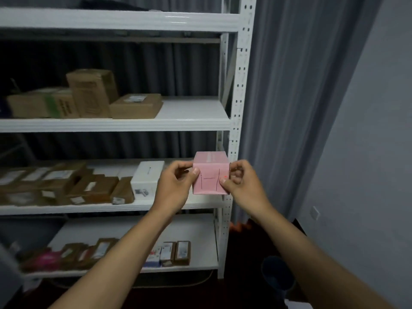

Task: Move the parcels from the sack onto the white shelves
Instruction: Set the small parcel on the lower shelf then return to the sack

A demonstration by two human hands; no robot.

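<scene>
Grey curtains hang behind the white shelves (pixel 116 126), which fill the left and centre of the frame. At centre I hold the pink box (pixel 211 173), my left hand (pixel 176 186) pinching its left edge and my right hand (pixel 239 184) its right, lined up with the bare right end of the third shelf. I judge that gap beside the white box (pixel 146 178) is its spot. Brown cartons (pixel 93 94) crowd upper left; small parcels (pixel 176 253) sit lower down.
</scene>
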